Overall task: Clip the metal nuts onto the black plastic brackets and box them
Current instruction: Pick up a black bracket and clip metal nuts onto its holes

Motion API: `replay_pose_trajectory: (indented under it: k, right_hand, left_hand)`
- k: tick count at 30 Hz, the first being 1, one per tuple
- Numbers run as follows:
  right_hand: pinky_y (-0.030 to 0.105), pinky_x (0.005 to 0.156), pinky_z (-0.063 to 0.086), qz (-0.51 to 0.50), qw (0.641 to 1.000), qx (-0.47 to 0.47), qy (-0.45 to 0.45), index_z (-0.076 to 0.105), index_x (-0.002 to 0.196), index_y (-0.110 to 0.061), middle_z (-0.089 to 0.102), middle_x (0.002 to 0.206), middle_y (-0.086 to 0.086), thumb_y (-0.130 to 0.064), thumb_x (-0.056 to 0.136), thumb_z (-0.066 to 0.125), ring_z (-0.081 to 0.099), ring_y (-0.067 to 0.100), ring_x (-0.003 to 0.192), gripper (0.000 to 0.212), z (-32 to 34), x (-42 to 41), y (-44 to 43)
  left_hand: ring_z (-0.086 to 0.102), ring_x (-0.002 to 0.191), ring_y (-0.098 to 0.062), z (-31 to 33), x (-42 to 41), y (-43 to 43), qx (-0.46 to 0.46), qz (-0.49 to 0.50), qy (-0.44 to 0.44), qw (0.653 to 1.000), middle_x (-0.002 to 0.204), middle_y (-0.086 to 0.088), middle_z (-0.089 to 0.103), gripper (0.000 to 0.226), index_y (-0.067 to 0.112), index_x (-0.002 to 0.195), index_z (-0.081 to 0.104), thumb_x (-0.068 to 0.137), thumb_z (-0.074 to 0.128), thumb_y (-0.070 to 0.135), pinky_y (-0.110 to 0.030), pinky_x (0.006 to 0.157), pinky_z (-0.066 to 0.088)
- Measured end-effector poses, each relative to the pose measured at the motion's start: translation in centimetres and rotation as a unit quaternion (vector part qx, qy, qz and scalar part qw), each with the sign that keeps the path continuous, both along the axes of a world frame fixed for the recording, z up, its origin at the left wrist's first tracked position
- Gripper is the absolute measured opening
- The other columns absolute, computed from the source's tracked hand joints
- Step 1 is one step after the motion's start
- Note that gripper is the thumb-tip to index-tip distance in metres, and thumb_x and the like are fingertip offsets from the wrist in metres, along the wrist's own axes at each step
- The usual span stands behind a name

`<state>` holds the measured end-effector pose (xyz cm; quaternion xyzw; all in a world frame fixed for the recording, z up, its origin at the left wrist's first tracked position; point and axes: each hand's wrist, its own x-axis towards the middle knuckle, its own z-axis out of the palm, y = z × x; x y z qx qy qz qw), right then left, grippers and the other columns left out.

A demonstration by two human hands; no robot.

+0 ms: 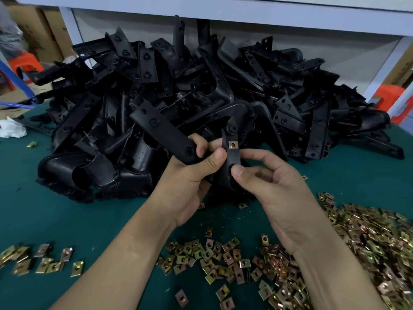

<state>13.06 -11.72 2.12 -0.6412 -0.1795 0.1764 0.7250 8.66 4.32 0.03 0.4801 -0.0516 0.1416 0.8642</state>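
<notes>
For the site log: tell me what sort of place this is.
Likely a small factory assembly bench: a heap of black plastic brackets, loose metal clip nuts across the green table, cardboard boxes behind.

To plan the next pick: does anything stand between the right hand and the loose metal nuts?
Nothing visible does. The nuts lie uncovered on the table under the right hand, whose fingers pinch the bracket.

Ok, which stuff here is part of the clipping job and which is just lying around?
Job: held bracket, clipped nut, bracket pile, loose nuts, left hand, right hand.
Lying about: white crumpled wrap, orange stool.
</notes>
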Motion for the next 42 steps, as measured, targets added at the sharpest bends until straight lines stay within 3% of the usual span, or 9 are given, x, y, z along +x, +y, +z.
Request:
replay_pose_trajectory:
  k: [3,7,12,18,22,25,28,35,42]
  right_hand:
    - [0.013,0.077,0.053,-0.045,0.993,-0.049,-0.099,0.07,0.115,-0.034,0.078,0.09,-0.007,-0.023,0.083,0.081,0.072,0.002,0.089,0.035,-0.2,-0.4,0.3]
    - [0.025,0.094,0.051,-0.104,0.96,-0.128,-0.225,0.061,0.129,-0.044,0.074,0.096,-0.025,-0.037,0.078,0.085,0.067,-0.007,0.1,0.057,-0.5,-1.1,1.0]
    - [0.04,0.079,0.06,-0.133,0.953,-0.13,-0.239,0.063,0.125,-0.046,0.072,0.087,-0.024,-0.032,0.081,0.083,0.07,0.0,0.088,0.05,-0.8,-1.1,1.2]
    - [0.009,0.08,0.048,-0.112,0.948,-0.152,-0.257,0.062,0.126,-0.046,0.069,0.091,-0.019,-0.031,0.084,0.08,0.065,-0.003,0.096,0.048,-0.7,-0.9,1.0]
    - [0.008,0.08,0.045,-0.11,0.949,-0.156,-0.25,0.062,0.116,-0.049,0.066,0.098,-0.017,-0.03,0.086,0.077,0.061,-0.004,0.097,0.038,0.5,-0.5,0.4]
    - [0.019,0.086,0.051,-0.13,0.946,-0.17,-0.242,0.07,0.115,-0.042,0.069,0.102,-0.015,-0.024,0.087,0.078,0.063,-0.001,0.098,0.035,2.3,-0.3,-0.9]
    - [0.013,0.081,0.045,-0.2,0.924,-0.191,-0.263,0.071,0.115,-0.042,0.067,0.101,-0.019,-0.026,0.085,0.079,0.06,-0.006,0.097,0.035,4.2,-0.3,-3.2]
    - [0.003,0.075,0.041,-0.276,0.881,-0.217,-0.318,0.066,0.11,-0.05,0.062,0.094,-0.025,-0.026,0.082,0.081,0.059,-0.008,0.093,0.04,5.8,-2.8,-8.6]
    - [0.009,0.079,0.046,-0.358,0.881,-0.184,-0.25,0.072,0.105,-0.048,0.066,0.091,-0.015,-0.029,0.075,0.082,0.064,0.006,0.088,0.037,2.9,-8.4,-16.2]
  left_hand:
    - [0.071,0.093,-0.022,0.0,0.1,0.0,0.008,0.041,-0.008,0.999,0.105,-0.004,0.075,0.037,0.019,0.077,0.036,0.085,0.072,0.012,-0.032,0.076,0.057]
    - [0.07,0.109,-0.027,0.0,0.3,-0.3,0.005,0.087,-0.017,0.996,0.115,-0.011,0.073,0.036,0.017,0.076,0.035,0.087,0.068,0.005,-0.033,0.083,0.056]
    - [0.07,0.109,-0.022,-0.4,0.3,-0.7,0.001,0.092,-0.023,0.996,0.114,-0.006,0.074,0.038,0.019,0.076,0.036,0.084,0.072,0.011,-0.029,0.082,0.056]
    - [0.068,0.117,-0.027,0.0,0.2,-0.9,0.006,0.084,-0.013,0.996,0.119,-0.01,0.073,0.037,0.018,0.076,0.036,0.087,0.07,0.009,-0.031,0.087,0.056]
    - [0.063,0.124,-0.029,0.5,0.0,-2.0,0.012,0.061,0.008,0.998,0.118,-0.011,0.073,0.032,0.015,0.078,0.039,0.094,0.067,0.014,-0.039,0.094,0.056]
    - [0.064,0.123,-0.024,1.5,-0.5,-2.7,0.043,0.07,0.023,0.996,0.124,-0.007,0.072,0.022,0.014,0.102,0.05,0.09,0.067,0.021,-0.044,0.094,0.058]
    - [0.07,0.115,-0.02,3.1,-0.9,-3.0,0.038,0.097,0.022,0.994,0.121,-0.005,0.073,0.048,0.025,0.126,0.055,0.081,0.073,0.017,-0.04,0.085,0.061]
    - [0.073,0.105,-0.02,5.1,-2.9,-6.9,0.101,0.151,-0.01,0.983,0.11,-0.001,0.074,0.041,0.031,0.117,0.061,0.08,0.079,0.024,-0.038,0.08,0.063]
    - [0.07,0.103,-0.015,3.4,-5.6,-16.0,0.17,0.241,-0.025,0.955,0.11,0.009,0.069,0.039,0.04,0.132,0.045,0.097,0.063,0.039,-0.026,0.077,0.06]
